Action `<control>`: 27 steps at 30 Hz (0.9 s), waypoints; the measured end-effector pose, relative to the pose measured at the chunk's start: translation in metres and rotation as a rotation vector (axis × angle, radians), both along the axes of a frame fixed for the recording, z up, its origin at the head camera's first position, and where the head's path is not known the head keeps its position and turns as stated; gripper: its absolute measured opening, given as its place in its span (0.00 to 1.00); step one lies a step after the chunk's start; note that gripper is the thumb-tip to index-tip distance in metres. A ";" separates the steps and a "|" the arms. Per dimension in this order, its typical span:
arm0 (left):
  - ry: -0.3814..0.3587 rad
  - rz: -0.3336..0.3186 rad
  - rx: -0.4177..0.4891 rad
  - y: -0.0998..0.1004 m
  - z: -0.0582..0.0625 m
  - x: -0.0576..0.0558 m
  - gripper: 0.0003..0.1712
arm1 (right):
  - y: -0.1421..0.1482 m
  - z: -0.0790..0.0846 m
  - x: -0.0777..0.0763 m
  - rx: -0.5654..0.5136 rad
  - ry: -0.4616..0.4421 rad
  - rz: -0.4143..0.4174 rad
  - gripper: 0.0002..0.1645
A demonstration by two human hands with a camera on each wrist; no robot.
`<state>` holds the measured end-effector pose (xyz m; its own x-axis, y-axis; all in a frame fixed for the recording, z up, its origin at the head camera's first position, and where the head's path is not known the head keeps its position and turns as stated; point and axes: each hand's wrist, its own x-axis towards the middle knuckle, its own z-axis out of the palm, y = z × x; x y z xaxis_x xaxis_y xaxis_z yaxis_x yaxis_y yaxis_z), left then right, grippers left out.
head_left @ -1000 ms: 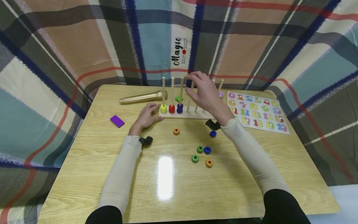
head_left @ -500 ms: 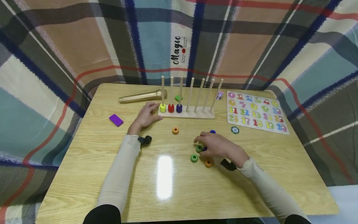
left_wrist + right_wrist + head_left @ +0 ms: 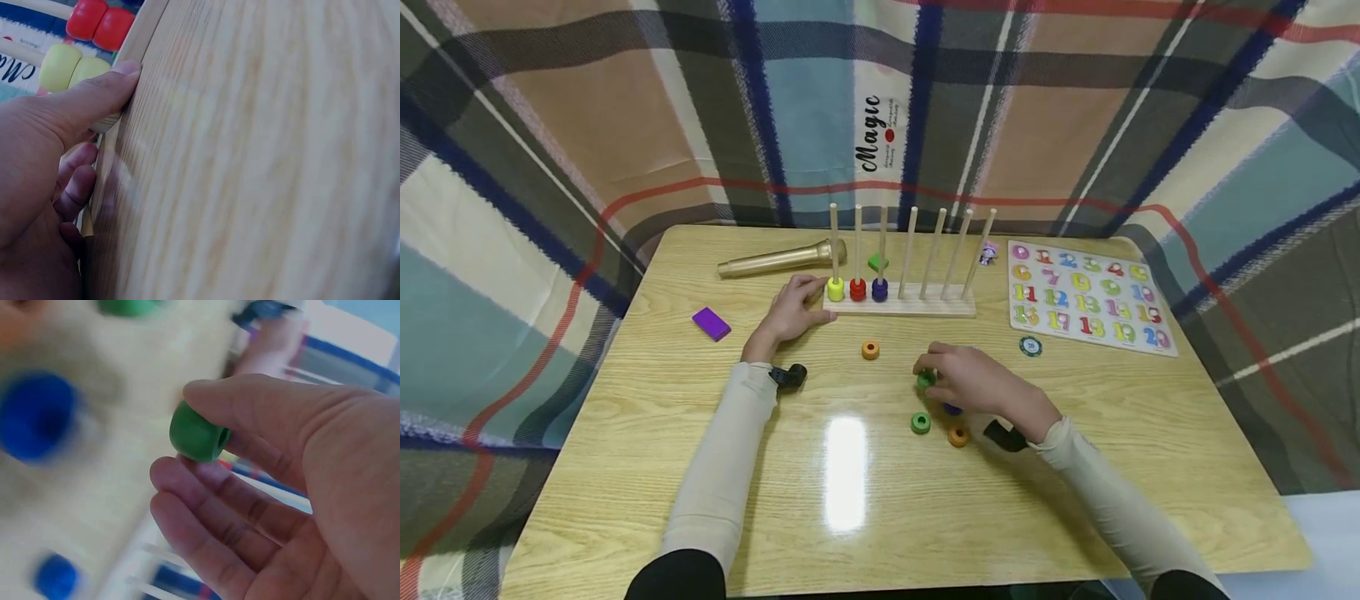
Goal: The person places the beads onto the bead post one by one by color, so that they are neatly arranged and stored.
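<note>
A wooden peg stand (image 3: 925,308) holds a row of upright pegs. Two yellow beads (image 3: 62,67), two red beads (image 3: 100,25) and dark blue beads (image 3: 879,290) sit on its three leftmost pegs; the other pegs are bare. My left hand (image 3: 788,312) grips the stand's left end, thumb along the front edge and fingers behind. Over the loose beads, my right hand (image 3: 981,383) pinches a green bead (image 3: 197,434) between thumb and fingertips. Below it on the table lie another green bead (image 3: 921,422), an orange bead (image 3: 958,436) and a partly covered blue bead (image 3: 952,409).
Another orange bead (image 3: 870,350) lies before the stand. A purple block (image 3: 711,323) and a gold tube (image 3: 782,258) are at left. On the right are a number sheet (image 3: 1090,296), a round chip (image 3: 1031,346) and a small figurine (image 3: 988,252). Behind the stand sits a green piece (image 3: 876,262).
From above the stand's pegs my right hand came down to the loose beads, took a green one and shifted it slightly toward the stand. My left hand stayed at the stand's end.
</note>
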<state>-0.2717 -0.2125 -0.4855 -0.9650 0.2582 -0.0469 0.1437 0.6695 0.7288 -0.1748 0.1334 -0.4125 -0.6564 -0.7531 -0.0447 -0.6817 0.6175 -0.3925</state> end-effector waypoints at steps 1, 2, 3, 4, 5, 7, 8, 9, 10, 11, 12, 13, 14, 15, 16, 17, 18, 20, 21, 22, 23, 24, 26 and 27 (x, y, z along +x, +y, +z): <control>0.001 -0.001 -0.003 0.000 0.001 0.000 0.46 | -0.002 0.008 -0.004 -0.017 0.014 -0.001 0.17; 0.001 -0.002 -0.004 0.000 0.001 0.000 0.46 | -0.005 0.016 -0.008 -0.034 0.033 -0.002 0.17; 0.001 -0.003 -0.005 -0.001 0.001 -0.001 0.46 | -0.007 0.026 -0.013 -0.051 0.051 -0.007 0.17; 0.000 -0.003 -0.005 -0.001 0.001 -0.001 0.46 | -0.010 0.035 -0.019 -0.067 0.068 -0.016 0.18; 0.000 -0.004 -0.006 -0.001 0.002 -0.001 0.46 | -0.014 0.044 -0.024 -0.081 0.086 -0.029 0.19; 0.002 -0.004 -0.007 0.000 0.002 -0.002 0.46 | -0.021 0.063 -0.037 -0.122 0.123 -0.060 0.19; 0.002 -0.004 -0.009 0.000 0.002 -0.002 0.46 | -0.024 0.072 -0.043 -0.141 0.144 -0.077 0.20; 0.002 -0.005 -0.014 0.000 0.002 -0.002 0.46 | -0.028 0.080 -0.049 -0.165 0.159 -0.096 0.20; 0.003 -0.005 -0.017 0.000 0.001 -0.002 0.46 | -0.031 0.087 -0.055 -0.193 0.178 -0.117 0.19; 0.005 -0.006 -0.023 0.000 0.001 -0.002 0.46 | -0.034 0.094 -0.061 -0.218 0.201 -0.140 0.19; 0.006 -0.007 -0.024 0.001 0.001 -0.003 0.46 | -0.037 0.100 -0.067 -0.248 0.221 -0.165 0.18; 0.006 -0.007 -0.025 0.000 0.001 -0.003 0.46 | -0.041 0.104 -0.073 -0.277 0.241 -0.188 0.17; 0.008 -0.009 -0.026 0.000 0.000 -0.003 0.46 | -0.044 0.108 -0.078 -0.297 0.263 -0.211 0.17; 0.010 -0.010 -0.024 0.000 0.000 -0.002 0.46 | -0.047 0.111 -0.084 -0.314 0.281 -0.233 0.16; 0.014 -0.011 -0.018 0.000 0.000 -0.002 0.46 | -0.051 0.114 -0.089 -0.325 0.295 -0.253 0.16; 0.018 -0.012 -0.015 0.000 0.000 -0.002 0.46 | -0.054 0.115 -0.093 -0.327 0.306 -0.269 0.16; 0.021 -0.012 -0.011 0.000 0.000 -0.003 0.46 | -0.057 0.116 -0.098 -0.320 0.313 -0.281 0.17; 0.023 -0.012 -0.007 0.000 -0.001 -0.003 0.46 | -0.062 0.116 -0.105 -0.288 0.319 -0.299 0.19; 0.024 -0.013 -0.007 0.000 -0.001 -0.003 0.46 | -0.065 0.116 -0.109 -0.271 0.317 -0.305 0.20; 0.025 -0.013 -0.008 0.000 -0.002 -0.002 0.45 | -0.067 0.115 -0.111 -0.255 0.316 -0.311 0.21; 0.024 -0.014 -0.009 0.000 -0.002 -0.002 0.45 | -0.069 0.114 -0.114 -0.236 0.318 -0.316 0.22; 0.024 -0.013 -0.010 -0.001 -0.002 -0.002 0.45 | -0.071 0.113 -0.116 -0.218 0.320 -0.319 0.23; 0.023 -0.011 -0.012 -0.002 -0.002 -0.002 0.45 | -0.074 0.112 -0.119 -0.194 0.324 -0.313 0.24; 0.023 -0.008 -0.011 -0.002 -0.002 -0.001 0.45 | -0.075 0.111 -0.120 -0.184 0.328 -0.307 0.24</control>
<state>-0.2732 -0.2145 -0.4875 -0.9637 0.2657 -0.0274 0.1661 0.6764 0.7175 -0.2944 0.0585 -0.3017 -0.8069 -0.4983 0.3172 -0.5847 0.7500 -0.3092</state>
